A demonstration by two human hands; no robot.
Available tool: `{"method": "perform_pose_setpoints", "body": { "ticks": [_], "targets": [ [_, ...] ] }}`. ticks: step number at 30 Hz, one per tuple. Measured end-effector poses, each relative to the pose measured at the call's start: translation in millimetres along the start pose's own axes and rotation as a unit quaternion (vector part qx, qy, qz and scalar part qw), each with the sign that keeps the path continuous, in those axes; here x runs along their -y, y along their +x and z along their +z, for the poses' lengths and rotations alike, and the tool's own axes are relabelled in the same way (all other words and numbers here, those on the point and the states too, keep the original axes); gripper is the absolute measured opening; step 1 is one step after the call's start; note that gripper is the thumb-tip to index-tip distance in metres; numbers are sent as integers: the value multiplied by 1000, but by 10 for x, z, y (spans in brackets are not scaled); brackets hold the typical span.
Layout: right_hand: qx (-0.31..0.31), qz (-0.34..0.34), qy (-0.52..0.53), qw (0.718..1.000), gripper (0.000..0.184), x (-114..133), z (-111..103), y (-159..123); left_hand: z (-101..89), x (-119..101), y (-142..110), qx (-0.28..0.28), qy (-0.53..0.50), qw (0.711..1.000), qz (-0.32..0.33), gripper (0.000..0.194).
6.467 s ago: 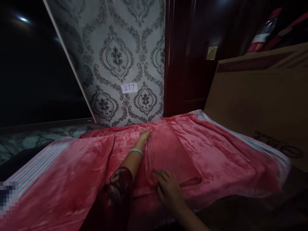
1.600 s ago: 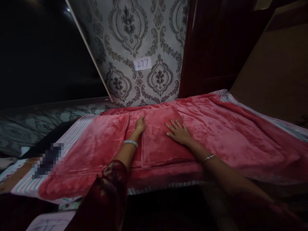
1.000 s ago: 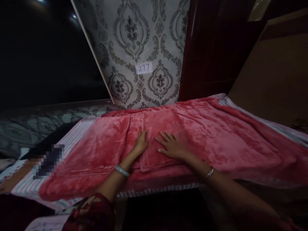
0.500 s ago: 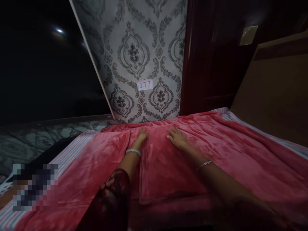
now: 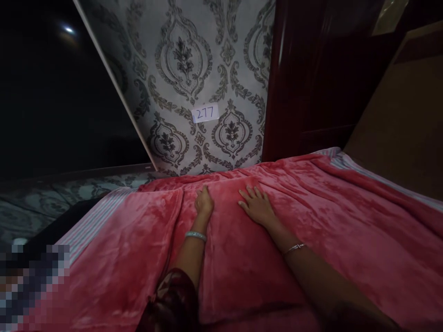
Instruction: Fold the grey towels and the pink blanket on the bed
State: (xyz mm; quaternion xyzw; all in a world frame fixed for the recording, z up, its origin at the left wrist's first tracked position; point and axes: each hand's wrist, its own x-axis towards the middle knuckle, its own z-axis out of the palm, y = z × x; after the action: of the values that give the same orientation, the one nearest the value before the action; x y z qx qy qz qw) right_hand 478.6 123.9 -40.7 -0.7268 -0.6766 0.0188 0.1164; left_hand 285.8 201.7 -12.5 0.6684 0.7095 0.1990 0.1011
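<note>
A pink plush blanket (image 5: 242, 258) lies before me, its middle part a folded panel with a left edge running toward me. My left hand (image 5: 204, 203) is at that edge near the far end, its fingers bent together on the fabric; a pale bangle circles the wrist. To its right, my right hand (image 5: 258, 206) rests palm down on the panel, fingers spread, with a thin metal bracelet on the wrist. More of the same blanket stretches out on both sides, creased at the far right.
Striped cloth (image 5: 100, 212) borders the blanket. Behind stand a patterned wall (image 5: 228, 83) with a "277" paper label (image 5: 205, 112), a dark screen (image 5: 62, 101) and a dark red wooden panel (image 5: 304, 83). A brown board (image 5: 404, 115) leans at right. A blurred patch covers the lower left.
My view has tilted and come slightly closer. The left hand's fingers are more bent, and the right hand's fingers are spread wider on the blanket. Both hands stay near the panel's far end.
</note>
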Motion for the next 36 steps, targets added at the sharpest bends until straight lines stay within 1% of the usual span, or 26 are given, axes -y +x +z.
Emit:
{"method": "perform_pose_setpoints", "body": {
  "ticks": [3, 5, 6, 8, 10, 11, 14, 18, 22, 25, 27, 29, 30, 32, 33, 34, 36],
  "targets": [
    [-5, -3, 4, 1000, 62, 11, -16, -6, -75, -28, 17, 7, 15, 1000, 20, 52],
    [-8, -1, 5, 1000, 62, 13, -11, -10, -112, -88, -1, -2, 24, 999, 43, 50],
    [-11, 0, 5, 1000, 62, 12, -5, -11, -113, -126, -17, -10, 29, 997, 66, 51],
    [-18, -1, 5, 1000, 63, 7, 10, -12, -73, -194, -59, -21, 49, 989, 139, 58],
    [-23, -3, 6, 1000, 63, -1, 21, -13, 14, -222, -96, -1, 78, 977, 200, 66],
    [-23, -4, 6, 1000, 63, -6, 25, -14, 63, -217, -109, 19, 93, 973, 210, 69],
    [-17, -6, 8, 1000, 62, -15, 23, -19, 174, -158, -123, 67, 119, 974, 178, 73],
    [-14, -5, 7, 1000, 62, -14, 10, -27, 201, -107, -109, 78, 129, 973, 174, 75],
    [-17, -1, 10, 1000, 62, -4, -5, -29, 147, -142, -85, 89, 131, 973, 169, 76],
    [-14, 2, 13, 1000, 61, 1, -17, -31, 9, -203, -126, 128, 132, 969, 165, 76],
    [-11, 3, 14, 1000, 62, -2, -21, -33, -113, -232, -244, 149, 145, 965, 160, 76],
    [-8, 3, 13, 1000, 62, -8, -21, -36, -206, -217, -453, 138, 152, 962, 180, 75],
    [-6, 3, 13, 1000, 62, -11, -20, -38, -228, -187, -583, 123, 151, 959, 206, 74],
    [2, 4, 17, 1000, 63, -14, -23, -42, -222, -81, -855, 99, 138, 948, 269, 72],
    [7, 6, 21, 1000, 63, -13, -30, -45, -200, -14, -979, 95, 132, 943, 291, 72],
    [11, 7, 24, 1000, 63, -10, -43, -48, -173, 55, -1083, 95, 129, 940, 300, 72],
    [19, 7, 29, 999, 63, 0, -90, -61, -121, 170, -1220, 103, 131, 942, 290, 73]
  ]
}}
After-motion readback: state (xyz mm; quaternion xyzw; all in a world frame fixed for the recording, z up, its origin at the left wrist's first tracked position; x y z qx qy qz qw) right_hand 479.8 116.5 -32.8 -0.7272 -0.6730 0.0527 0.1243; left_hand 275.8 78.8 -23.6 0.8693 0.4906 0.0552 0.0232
